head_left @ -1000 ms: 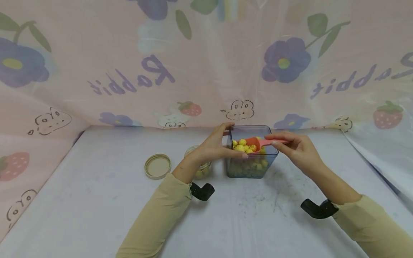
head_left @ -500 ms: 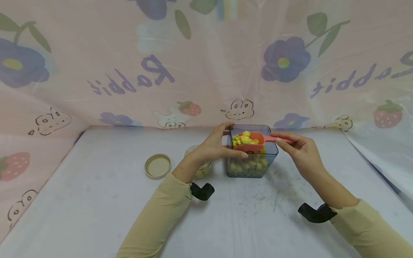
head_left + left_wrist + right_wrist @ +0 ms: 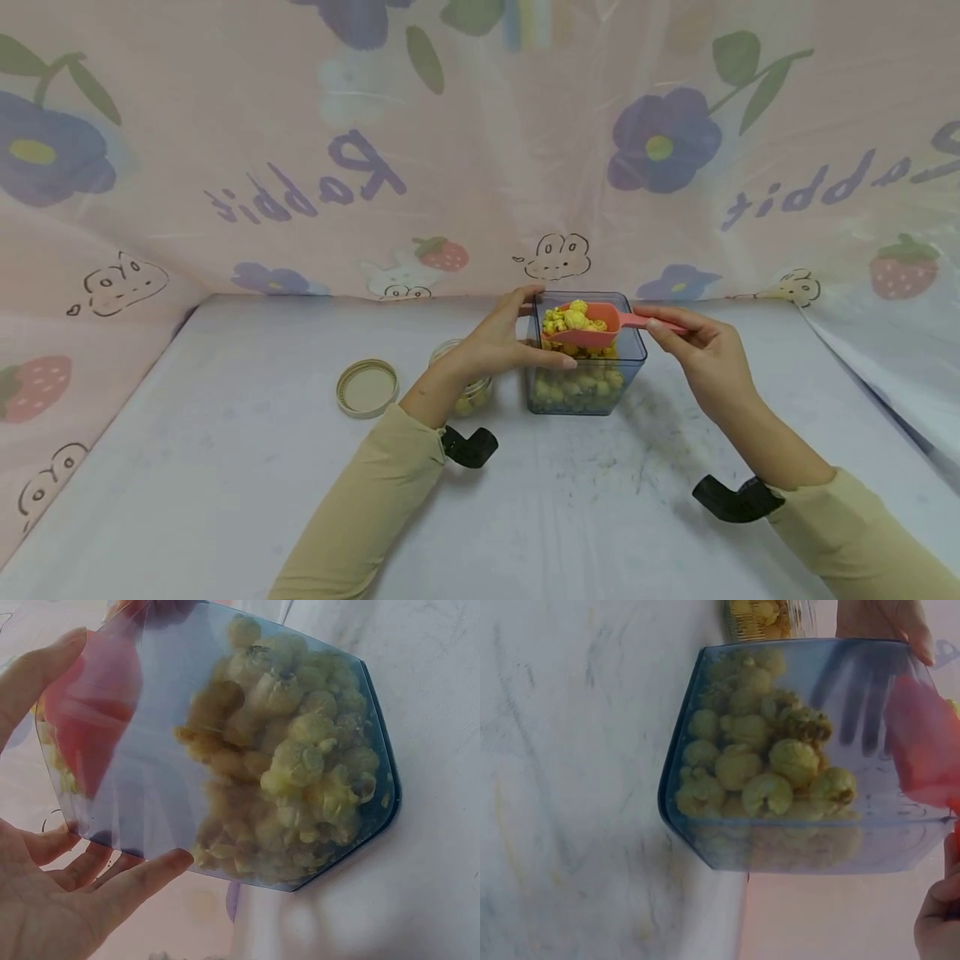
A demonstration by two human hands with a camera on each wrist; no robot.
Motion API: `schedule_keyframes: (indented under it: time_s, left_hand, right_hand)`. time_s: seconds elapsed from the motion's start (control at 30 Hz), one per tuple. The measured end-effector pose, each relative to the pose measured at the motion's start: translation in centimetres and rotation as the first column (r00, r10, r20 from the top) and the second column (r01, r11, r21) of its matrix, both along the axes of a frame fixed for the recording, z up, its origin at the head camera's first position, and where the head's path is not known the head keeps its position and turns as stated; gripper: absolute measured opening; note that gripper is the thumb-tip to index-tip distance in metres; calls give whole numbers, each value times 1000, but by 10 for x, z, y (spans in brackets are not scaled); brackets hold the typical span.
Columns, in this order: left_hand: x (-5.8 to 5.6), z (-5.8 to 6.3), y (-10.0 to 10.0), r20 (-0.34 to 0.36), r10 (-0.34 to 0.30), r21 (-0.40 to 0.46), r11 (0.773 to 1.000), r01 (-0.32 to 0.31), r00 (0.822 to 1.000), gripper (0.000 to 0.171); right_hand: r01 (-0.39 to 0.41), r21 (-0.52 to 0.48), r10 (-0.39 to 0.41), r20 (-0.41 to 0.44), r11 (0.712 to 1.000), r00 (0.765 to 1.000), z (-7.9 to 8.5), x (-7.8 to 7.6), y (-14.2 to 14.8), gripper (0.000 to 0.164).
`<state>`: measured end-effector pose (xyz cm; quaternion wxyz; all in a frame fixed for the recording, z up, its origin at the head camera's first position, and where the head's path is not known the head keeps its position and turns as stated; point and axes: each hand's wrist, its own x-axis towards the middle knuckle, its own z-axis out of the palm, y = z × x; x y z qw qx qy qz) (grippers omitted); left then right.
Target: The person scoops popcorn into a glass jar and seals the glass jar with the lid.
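Observation:
A clear bluish plastic container (image 3: 628, 372) stands upright on the white table, partly filled with yellow popcorn (image 3: 296, 761). My left hand (image 3: 498, 340) grips it at the upper left, thumb along the near side and fingers round the far side. Between thumb and fingers my right hand (image 3: 705, 350) pinches the handle of a pink scoop (image 3: 597, 337). The scoop is heaped with popcorn and sits level at the container's mouth, over the rest of the popcorn. Through the wall in the right wrist view, the scoop (image 3: 922, 750) shows well above the pile.
A small glass jar (image 3: 480, 392) with popcorn inside stands left of the container, partly hidden behind my left wrist. Its round lid (image 3: 367, 388) appears to lie inside up, further left. A printed pink curtain (image 3: 480, 167) hangs behind the table (image 3: 225, 467).
The scoop has come up out of the popcorn, now heaped and level, and shifted slightly right with my right hand. My left hand keeps its grip on the container.

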<state>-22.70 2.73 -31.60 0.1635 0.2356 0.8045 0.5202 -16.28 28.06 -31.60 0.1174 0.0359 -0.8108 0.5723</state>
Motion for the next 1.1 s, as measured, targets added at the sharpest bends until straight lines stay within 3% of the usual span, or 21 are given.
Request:
schedule_keyframes:
  time_s: [0.2, 0.33, 0.53, 0.87, 1.1]
  left_hand:
    - [2, 0, -2, -5, 8, -19, 1000, -9, 1000, 102]
    - [0, 4, -6, -24, -33, -54, 998, 32, 999, 103]
    - [-6, 14, -19, -75, -79, -91, 993, 72, 994, 85]
    - [-8, 27, -30, -118, -75, -83, 994, 65, 990, 80]
    - [-7, 27, -32, -117, -71, -77, 995, 63, 991, 81]
  right_hand:
    - [0, -54, -1, -4, 999, 1000, 3, 2, -2, 27]
    - [11, -87, -11, -8, 996, 1000, 5, 4, -3, 25]
    - [-2, -174, -2, -26, 985, 1000, 9, 6, -2, 24]
    - [55, -92, -58, -34, 994, 998, 14, 9, 1, 29]
    - [19, -139, -26, -51, 990, 998, 17, 11, 0, 29]
